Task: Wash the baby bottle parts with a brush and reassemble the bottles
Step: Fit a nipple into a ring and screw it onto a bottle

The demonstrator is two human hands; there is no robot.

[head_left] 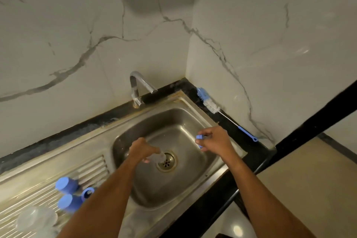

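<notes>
- My left hand (142, 149) is down in the basin of the steel sink (193, 121), fingers curled round a clear bottle part (158, 157), blurred; I can't tell which piece it is. It sits just beside the drain strainer (166, 162), on its left.
- My right hand (214, 138) hovers over the right side of the basin, near the rim. Thumb and fingers pinch a small blue piece (199, 138); another bit of blue shows below the thumb, and I can't tell whether it is the same part.
- Bottle brush (210, 105) lies on the black counter ledge (231, 125) to the right of the sink, along the marble wall (270, 44): blue-and-white bristle head toward the corner, thin wire stem, blue handle end nearest me. Well apart from both hands.
- Chrome faucet (137, 88) stands at the back rim, spout pointing right over the basin. No visible stream that I can make out.
- On the ribbed drainboard (92, 166), left of the basin: two blue caps (66, 184) close together and a blue ring (87, 193) just beside them, partly hidden behind my left forearm.
- Clear domed pieces (35, 218) sit lower left on the drainboard, too blurred to name.
</notes>
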